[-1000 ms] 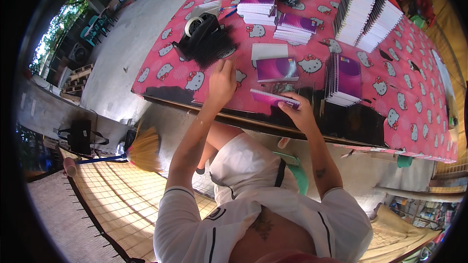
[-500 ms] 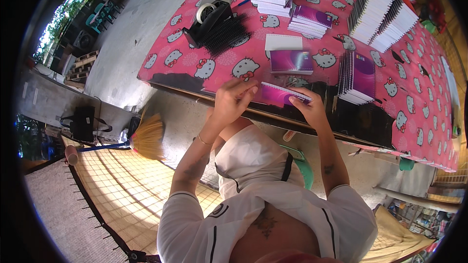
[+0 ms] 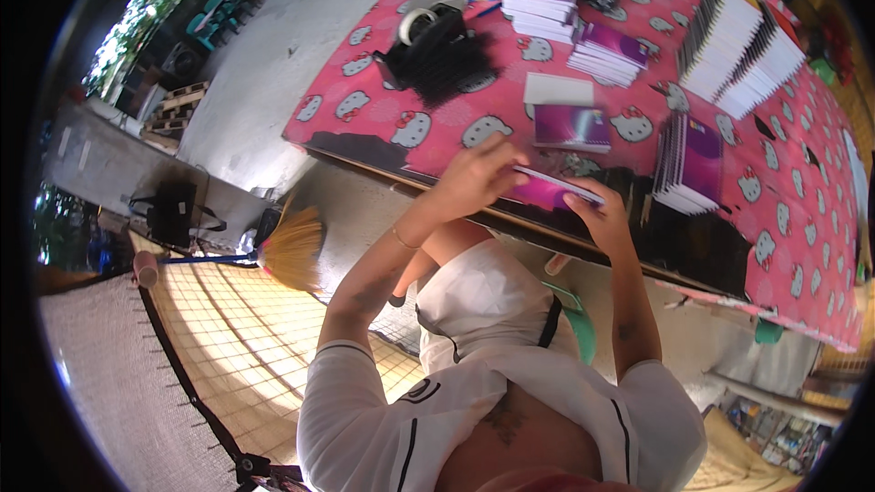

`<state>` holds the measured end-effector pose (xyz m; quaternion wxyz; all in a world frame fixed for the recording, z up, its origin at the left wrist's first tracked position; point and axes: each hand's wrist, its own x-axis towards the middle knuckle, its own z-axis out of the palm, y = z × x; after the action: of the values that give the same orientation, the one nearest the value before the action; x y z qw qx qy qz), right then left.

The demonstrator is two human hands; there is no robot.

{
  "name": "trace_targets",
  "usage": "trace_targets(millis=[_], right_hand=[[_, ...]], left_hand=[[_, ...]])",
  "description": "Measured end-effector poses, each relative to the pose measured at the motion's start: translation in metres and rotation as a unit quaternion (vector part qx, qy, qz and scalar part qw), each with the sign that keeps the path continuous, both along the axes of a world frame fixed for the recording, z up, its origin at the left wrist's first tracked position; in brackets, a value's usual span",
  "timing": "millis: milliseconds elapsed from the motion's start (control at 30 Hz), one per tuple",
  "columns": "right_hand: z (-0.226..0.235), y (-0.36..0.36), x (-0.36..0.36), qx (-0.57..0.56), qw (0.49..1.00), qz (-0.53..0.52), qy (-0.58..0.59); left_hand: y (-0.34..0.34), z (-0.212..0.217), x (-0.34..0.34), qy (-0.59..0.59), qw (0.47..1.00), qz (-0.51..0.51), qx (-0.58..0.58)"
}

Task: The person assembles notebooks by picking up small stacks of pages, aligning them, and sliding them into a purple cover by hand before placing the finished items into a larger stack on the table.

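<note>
I have a thin purple booklet [image 3: 550, 189] pinched between both hands at the centre of the frame — my left hand [image 3: 474, 178] closed over its near end, my right hand [image 3: 597, 214] clamped on the far end — lifted just off the table [image 3: 365, 118] edge, probably to keep it flat. Another purple booklet [image 3: 571, 128] lies just above; no containers show.

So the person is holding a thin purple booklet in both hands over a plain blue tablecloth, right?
Not quite. The head view shows both hands, left hand and right hand, on the thin purple booklet, but the tablecloth is pink with a white cartoon cat pattern, not plain blue.
</note>
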<state>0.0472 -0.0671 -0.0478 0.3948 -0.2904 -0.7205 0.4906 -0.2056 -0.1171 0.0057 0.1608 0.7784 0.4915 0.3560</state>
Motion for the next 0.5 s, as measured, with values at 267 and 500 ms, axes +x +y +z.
trace_targets(millis=[267, 500], right_hand=[[0.001, -0.010, -0.006, -0.042, 0.996, -0.060, 0.051], [0.001, -0.012, -0.007, -0.069, 0.996, -0.052, 0.036]], left_hand=[[-0.013, -0.037, 0.044, 0.273, 0.930, 0.203, 0.139], [-0.010, -0.038, 0.044, 0.273, 0.931, 0.212, 0.119]])
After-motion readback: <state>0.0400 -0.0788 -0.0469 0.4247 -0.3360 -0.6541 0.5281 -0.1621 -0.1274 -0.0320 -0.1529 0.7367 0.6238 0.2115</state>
